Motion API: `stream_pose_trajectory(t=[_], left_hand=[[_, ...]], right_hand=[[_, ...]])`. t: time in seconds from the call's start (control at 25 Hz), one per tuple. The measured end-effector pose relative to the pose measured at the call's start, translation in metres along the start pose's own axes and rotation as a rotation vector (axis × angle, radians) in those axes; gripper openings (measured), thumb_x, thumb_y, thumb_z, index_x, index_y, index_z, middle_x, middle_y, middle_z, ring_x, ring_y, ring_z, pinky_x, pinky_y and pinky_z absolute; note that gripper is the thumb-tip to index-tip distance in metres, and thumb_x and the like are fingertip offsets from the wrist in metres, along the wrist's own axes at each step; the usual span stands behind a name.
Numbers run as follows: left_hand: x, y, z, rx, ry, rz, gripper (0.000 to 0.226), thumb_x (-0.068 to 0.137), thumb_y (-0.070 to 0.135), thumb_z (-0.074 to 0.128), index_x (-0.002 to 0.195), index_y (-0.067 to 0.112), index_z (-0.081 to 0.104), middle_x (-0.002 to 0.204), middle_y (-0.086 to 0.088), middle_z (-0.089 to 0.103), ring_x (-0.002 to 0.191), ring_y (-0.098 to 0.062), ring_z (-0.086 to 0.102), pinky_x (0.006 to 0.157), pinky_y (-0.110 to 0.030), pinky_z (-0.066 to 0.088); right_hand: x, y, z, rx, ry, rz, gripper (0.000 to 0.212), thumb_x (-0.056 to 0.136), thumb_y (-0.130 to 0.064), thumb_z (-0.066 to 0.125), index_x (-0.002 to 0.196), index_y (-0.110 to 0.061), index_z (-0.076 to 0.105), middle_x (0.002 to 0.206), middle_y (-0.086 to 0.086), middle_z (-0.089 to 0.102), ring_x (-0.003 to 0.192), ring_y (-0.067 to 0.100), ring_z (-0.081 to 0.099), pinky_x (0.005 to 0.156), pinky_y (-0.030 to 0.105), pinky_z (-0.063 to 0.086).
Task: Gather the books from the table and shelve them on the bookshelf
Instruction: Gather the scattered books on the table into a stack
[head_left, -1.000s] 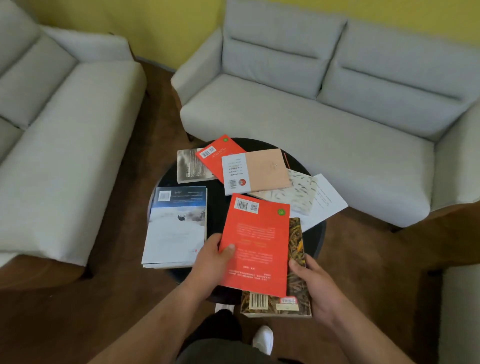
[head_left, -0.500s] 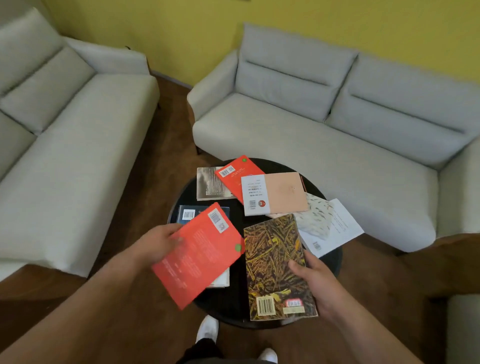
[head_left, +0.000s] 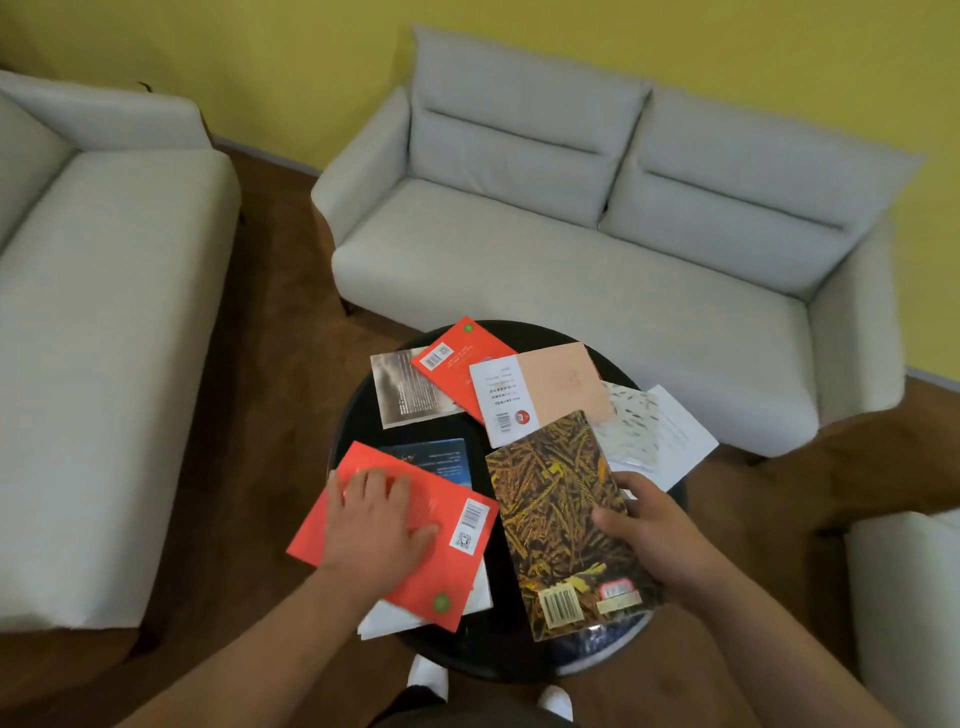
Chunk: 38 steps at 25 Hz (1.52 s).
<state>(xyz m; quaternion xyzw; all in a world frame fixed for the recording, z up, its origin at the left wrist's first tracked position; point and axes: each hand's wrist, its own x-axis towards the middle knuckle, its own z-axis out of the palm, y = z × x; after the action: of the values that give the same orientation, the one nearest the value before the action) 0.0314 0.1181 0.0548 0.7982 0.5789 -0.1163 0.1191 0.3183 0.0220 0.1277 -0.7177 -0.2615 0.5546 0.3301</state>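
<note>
**Now: one hand flat on a red book, the other gripping a patterned one**

Nearest, the left hand (head_left: 376, 530) lies palm-down with fingers spread flat on a red paperback with a barcode and a green dot (head_left: 457, 566), pressing rather than gripping it; that book rests aslant on a blue-and-white book (head_left: 441, 460) at the near left of the round black table (head_left: 358, 410), and its left corner juts past the table's edge. To the right, the right hand (head_left: 649, 525) grasps a paperback with a yellow-and-brown straw pattern (head_left: 556, 514), thumb on the cover and fingers curled round its right edge; whether the book is lifted clear of the tabletop cannot be told. Farther back a pale pink book with a white band (head_left: 550, 384) lies across a second red paperback (head_left: 457, 353), which in turn overlaps a grey book (head_left: 402, 395) at the far left; at the right, a white speckled book (head_left: 631, 421) rests on a plain white sheet or booklet (head_left: 685, 441) that overhangs the table. Beyond the table stands a light grey two-seat sofa (head_left: 571, 260) against a yellow wall (head_left: 311, 52); another grey sofa (head_left: 104, 312) fills the left side; wooden floor (head_left: 275, 364) lies between them.
</note>
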Motion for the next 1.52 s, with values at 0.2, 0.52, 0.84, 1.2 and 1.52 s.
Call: stream_pose_trajectory(t=[0.2, 0.52, 0.84, 1.2, 1.52], left_hand=[[-0.008, -0.006, 0.012, -0.024, -0.178, 0.199, 0.107, 0.079, 0.082, 0.045, 0.160, 0.027, 0.002, 0.169, -0.008, -0.008, 0.155, -0.027, -0.013, 0.115, -0.049, -0.025], [0.034, -0.015, -0.006, 0.064, -0.205, 0.695, 0.100, 0.080, 0.072, 0.057, 0.160, 0.035, 0.009, 0.160, 0.010, -0.014, 0.151, -0.016, -0.018, 0.123, -0.048, -0.014], [-0.017, 0.045, -0.051, -1.870, -0.512, -0.172, 0.066, 0.087, 0.071, 0.039, 0.121, 0.023, 0.070, 0.118, -0.013, 0.074, 0.103, -0.029, 0.073, 0.089, -0.043, 0.057], [-0.011, 0.007, -0.036, -1.986, -0.632, -0.364, 0.041, 0.091, 0.026, 0.052, 0.125, 0.006, 0.063, 0.119, -0.023, 0.072, 0.107, -0.039, 0.067, 0.103, -0.053, 0.047], [-0.001, -0.036, 0.002, -0.866, 0.059, -0.269, 0.038, 0.091, 0.043, 0.063, 0.122, 0.022, 0.055, 0.119, 0.003, 0.053, 0.107, -0.011, 0.055, 0.085, -0.028, 0.046]], right_hand=[[0.001, -0.022, 0.010, -0.137, -0.024, -0.035, 0.027, 0.096, -0.010, 0.065, 0.115, -0.029, 0.062, 0.110, 0.011, 0.075, 0.094, 0.029, 0.076, 0.086, 0.043, 0.060], [-0.007, -0.048, 0.031, -0.304, 0.079, -0.030, 0.030, 0.091, -0.013, 0.067, 0.116, -0.027, 0.058, 0.102, 0.007, 0.073, 0.082, 0.024, 0.076, 0.072, 0.036, 0.062], [-0.035, -0.052, 0.112, -0.511, 0.008, -0.303, 0.029, 0.089, -0.029, 0.067, 0.112, -0.044, 0.058, 0.095, -0.013, 0.072, 0.088, 0.003, 0.071, 0.083, 0.026, 0.058], [0.019, -0.024, 0.112, -0.106, 0.024, 0.073, 0.029, 0.098, -0.033, 0.062, 0.124, -0.023, 0.052, 0.122, -0.003, 0.062, 0.109, 0.017, 0.061, 0.093, 0.036, 0.047], [0.060, -0.006, 0.129, -0.117, 0.039, 0.051, 0.015, 0.102, -0.024, 0.057, 0.111, -0.021, 0.069, 0.102, 0.006, 0.078, 0.093, 0.026, 0.076, 0.091, 0.049, 0.059]])
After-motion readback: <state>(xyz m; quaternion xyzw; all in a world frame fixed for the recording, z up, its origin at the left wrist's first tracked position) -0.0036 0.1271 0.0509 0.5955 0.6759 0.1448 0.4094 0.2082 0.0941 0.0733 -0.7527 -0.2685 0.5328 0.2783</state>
